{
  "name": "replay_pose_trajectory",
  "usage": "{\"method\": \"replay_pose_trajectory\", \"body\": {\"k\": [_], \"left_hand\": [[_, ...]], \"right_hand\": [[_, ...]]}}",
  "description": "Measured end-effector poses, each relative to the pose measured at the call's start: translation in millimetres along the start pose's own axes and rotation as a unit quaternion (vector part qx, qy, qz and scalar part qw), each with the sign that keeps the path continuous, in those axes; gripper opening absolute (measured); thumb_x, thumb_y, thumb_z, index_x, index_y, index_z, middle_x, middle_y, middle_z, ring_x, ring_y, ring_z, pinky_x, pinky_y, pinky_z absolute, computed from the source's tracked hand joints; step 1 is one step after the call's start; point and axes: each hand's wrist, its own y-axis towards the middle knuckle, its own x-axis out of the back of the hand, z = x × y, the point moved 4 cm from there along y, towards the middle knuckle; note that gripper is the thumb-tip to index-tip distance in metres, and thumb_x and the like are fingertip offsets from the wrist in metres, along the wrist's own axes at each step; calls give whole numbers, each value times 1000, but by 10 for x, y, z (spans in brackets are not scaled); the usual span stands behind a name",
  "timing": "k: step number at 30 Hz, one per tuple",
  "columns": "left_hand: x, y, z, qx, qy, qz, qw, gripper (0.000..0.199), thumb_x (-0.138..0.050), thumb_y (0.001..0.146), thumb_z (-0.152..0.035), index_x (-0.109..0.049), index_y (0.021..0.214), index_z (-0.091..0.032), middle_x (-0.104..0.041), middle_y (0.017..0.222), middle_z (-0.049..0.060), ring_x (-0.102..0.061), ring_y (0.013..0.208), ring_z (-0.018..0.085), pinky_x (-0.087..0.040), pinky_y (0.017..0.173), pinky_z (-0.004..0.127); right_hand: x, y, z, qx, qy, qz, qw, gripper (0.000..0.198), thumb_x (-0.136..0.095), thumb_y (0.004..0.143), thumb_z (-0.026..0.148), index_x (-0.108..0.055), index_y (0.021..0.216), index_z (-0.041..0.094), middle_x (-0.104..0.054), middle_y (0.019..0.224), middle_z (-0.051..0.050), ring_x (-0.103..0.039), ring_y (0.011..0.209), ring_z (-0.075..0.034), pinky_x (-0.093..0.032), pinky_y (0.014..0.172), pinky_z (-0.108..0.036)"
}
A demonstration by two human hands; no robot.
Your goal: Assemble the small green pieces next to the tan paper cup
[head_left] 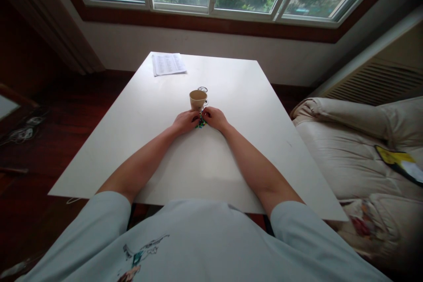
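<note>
The small coloured pieces (200,122), green, blue and yellow among them, lie in a loose cluster on the white table (198,163), just in front of the cup (198,101) and between the person's two hands. Each piece looks light and probably hard, likely to skid or scatter if pressed off-centre on so smooth a top, so a gentle pinch by thumb and fingertip across the sides of a single piece would suit best. The left hand (187,120) is curled at the cluster's left edge and the right hand (214,117) at its right, fingers bent inward; whether either has a piece between its fingertips cannot be told at this size. The tan cup stands upright, mouth up, seemingly thin-walled and light, perhaps paper, easy to tip or dent; it would be best taken low around the wall, with little squeeze. A thin dark loop (202,89) lies just behind it, its nature unclear. Farther off, printed sheets (169,64) rest near the table's far left corner, and a pale sofa (350,150) stands to the right
</note>
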Motion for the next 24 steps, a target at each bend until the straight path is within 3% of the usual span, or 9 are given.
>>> {"method": "replay_pose_trajectory", "body": {"k": [24], "left_hand": [[5, -9, 1, 6, 9, 1, 1000, 22, -62, 102, -35, -81, 112, -28, -82, 124, 7, -77, 106, 27, -55, 87, 36]], "right_hand": [[0, 1, 16, 5, -19, 0, 1000, 12, -65, 98, 28, -75, 97, 23, -75, 97, -4, -60, 86, -20, -37, 75, -31]]}}
